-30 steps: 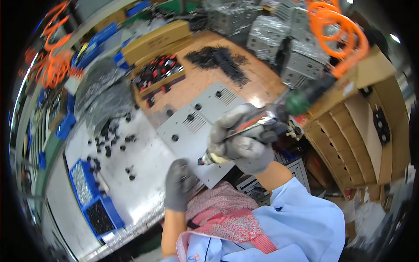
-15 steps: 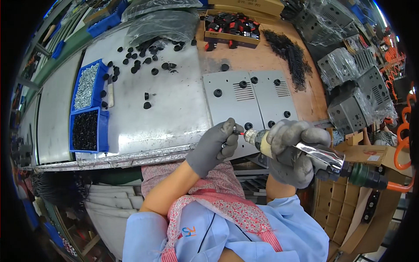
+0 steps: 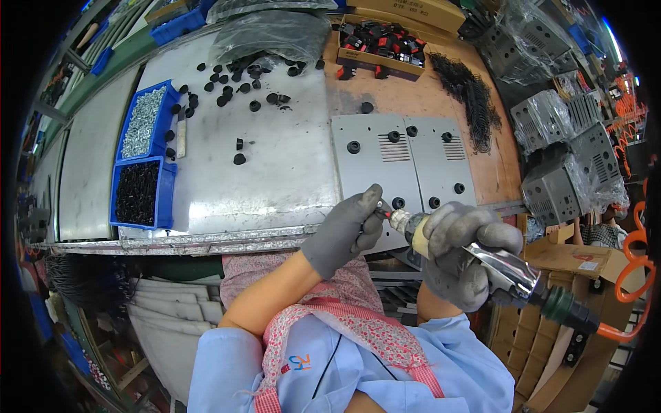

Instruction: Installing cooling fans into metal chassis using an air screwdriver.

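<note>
My right hand (image 3: 465, 251), in a grey glove, grips a pneumatic screwdriver (image 3: 506, 267) with a shiny metal body, its bit pointing left. My left hand (image 3: 344, 230), gloved alike, is closed, thumb and forefinger pinching a small metal screw (image 3: 381, 205) at the bit's tip. Whether bit and screw touch is too small to tell. Just beyond my hands lie two grey slotted metal panels (image 3: 375, 165), side by side on the bench. Several round black rubber feet (image 3: 353, 146) sit on them. My left hand hides part of the left panel's near end.
Blue bins of silver screws (image 3: 143, 124) and black screws (image 3: 135, 193) stand at the left. Loose black feet (image 3: 255, 106) are scattered mid-bench. Farther back are a carton of red-and-black parts (image 3: 382, 45) and black wires (image 3: 471, 103). An orange air hose (image 3: 623, 336) hangs at the right.
The view has shifted slightly, so the bench sits a little farther right. My left hand has turned slightly and its curled fingers are closer in. The screwdriver now tilts more, its hose end lower.
</note>
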Tool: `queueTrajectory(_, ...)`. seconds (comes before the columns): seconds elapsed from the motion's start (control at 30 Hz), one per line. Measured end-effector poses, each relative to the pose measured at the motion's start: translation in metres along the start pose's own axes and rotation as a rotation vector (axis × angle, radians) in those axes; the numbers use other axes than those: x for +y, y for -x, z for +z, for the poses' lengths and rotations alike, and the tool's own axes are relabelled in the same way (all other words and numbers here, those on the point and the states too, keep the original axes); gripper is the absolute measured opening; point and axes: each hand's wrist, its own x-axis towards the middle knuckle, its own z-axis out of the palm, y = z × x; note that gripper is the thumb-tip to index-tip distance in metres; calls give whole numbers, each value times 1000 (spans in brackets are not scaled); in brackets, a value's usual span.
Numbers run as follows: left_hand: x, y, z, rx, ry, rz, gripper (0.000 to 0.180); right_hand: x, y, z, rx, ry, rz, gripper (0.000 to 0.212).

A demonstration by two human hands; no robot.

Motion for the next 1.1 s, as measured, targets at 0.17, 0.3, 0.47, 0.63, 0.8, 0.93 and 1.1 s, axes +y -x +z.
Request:
queueTrajectory(0.17, 1, 0, -5, 47, -23, -28, 41, 0, -5, 0, -25, 36, -63, 41)
queueTrajectory(0.3, 2, 0, -5, 20, -105, 19, 50, 1, -3, 2, -7, 68, -67, 42)
queueTrajectory(0.47, 4, 1, -7, -24, -147, 89, 52, 0, -3, 3, -14, 11, -71, 45)
queueTrajectory(0.63, 10, -3, -17, -143, -122, 82, 48, 6, -4, 0, -35, 47, -74, 43)
queueTrajectory(0.8, 33, -21, -33, 231, -690, 373, 49, 8, -10, -10, 20, 77, -96, 45)
queueTrajectory(0.93, 46, -56, -64, 706, -1527, 606, 41, 16, -14, -19, 51, 40, -81, 45)
queueTrajectory(1.1, 49, -85, -72, 759, -1578, 681, 36, 38, -16, -20, 24, -38, 58, 42)
